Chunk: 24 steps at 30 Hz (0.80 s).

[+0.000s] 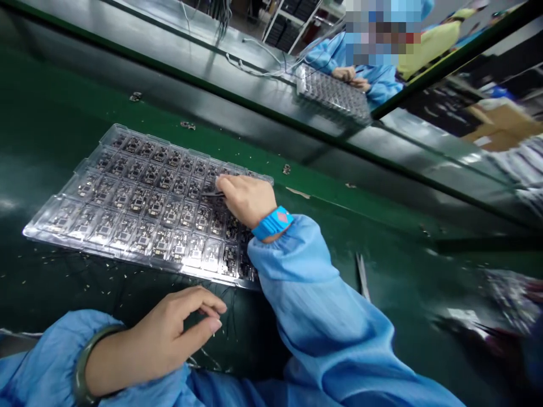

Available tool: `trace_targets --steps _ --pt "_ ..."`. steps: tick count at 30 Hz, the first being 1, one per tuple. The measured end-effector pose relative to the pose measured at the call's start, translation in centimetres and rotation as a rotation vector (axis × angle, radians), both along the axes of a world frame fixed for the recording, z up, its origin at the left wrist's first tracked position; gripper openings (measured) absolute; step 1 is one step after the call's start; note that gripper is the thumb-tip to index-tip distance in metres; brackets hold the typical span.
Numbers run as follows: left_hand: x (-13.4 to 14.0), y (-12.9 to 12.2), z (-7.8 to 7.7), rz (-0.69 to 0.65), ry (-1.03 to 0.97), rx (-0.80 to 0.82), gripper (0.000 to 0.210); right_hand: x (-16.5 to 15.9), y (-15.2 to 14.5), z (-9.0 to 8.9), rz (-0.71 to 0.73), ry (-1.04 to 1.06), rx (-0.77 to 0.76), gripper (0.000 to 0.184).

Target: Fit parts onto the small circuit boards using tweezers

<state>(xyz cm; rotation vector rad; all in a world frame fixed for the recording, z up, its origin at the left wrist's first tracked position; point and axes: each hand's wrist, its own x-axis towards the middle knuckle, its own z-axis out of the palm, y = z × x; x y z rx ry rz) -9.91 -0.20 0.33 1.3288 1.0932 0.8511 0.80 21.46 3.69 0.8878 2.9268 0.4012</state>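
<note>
A clear plastic tray [70, 240] lies on the green bench, its pockets holding small circuit boards [169, 215] in rows. Over the tray's right part, my right hand [246, 195] is closed around dark tweezers [212, 194], whose tips point left above the boards. What lies between those tips is too small to make out. My left hand [169, 328] hovers in front of the tray's near edge, thumb and fingers apart, with nothing in it. A blue wrist strap [272, 223] circles my right wrist; a green bangle [80, 370] is on my left.
Pointed metal tweezers [362, 274] rest on the bench right of my sleeve. Loose small boards [188, 125] lie behind the tray, with scraps scattered around. Beyond a raised metal ledge [178, 73], a person in blue works at another tray [335, 90]. Blurred items and a dark hand appear at right.
</note>
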Motion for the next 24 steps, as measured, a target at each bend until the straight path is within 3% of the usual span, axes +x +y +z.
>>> trace_targets --steps 5,13,16,19,22,24 --pt "0.1 -0.1 -0.2 -0.045 0.026 0.008 0.018 1.6 -1.1 -0.3 -0.024 -0.08 -0.114 0.03" --pt "0.1 -0.1 0.0 0.031 0.029 -0.024 0.018 1.5 -2.2 0.1 -0.065 -0.037 -0.215 0.027" --pt "-0.4 0.2 0.6 0.023 -0.079 0.017 0.019 1.3 -2.4 0.9 -0.076 -0.013 -0.231 0.023" --pt "-1.1 0.3 1.8 -0.104 -0.298 0.2 0.019 1.4 -2.0 1.7 -0.125 0.123 -0.228 0.025" --pt "-1.5 -2.3 2.6 -0.186 -0.415 0.243 0.025 1.6 -1.5 2.2 -0.206 0.282 -0.179 0.026" --pt "-1.4 -6.1 2.0 -0.029 -0.321 0.123 0.042 1.6 -1.5 2.2 -0.24 0.343 -0.152 0.026"
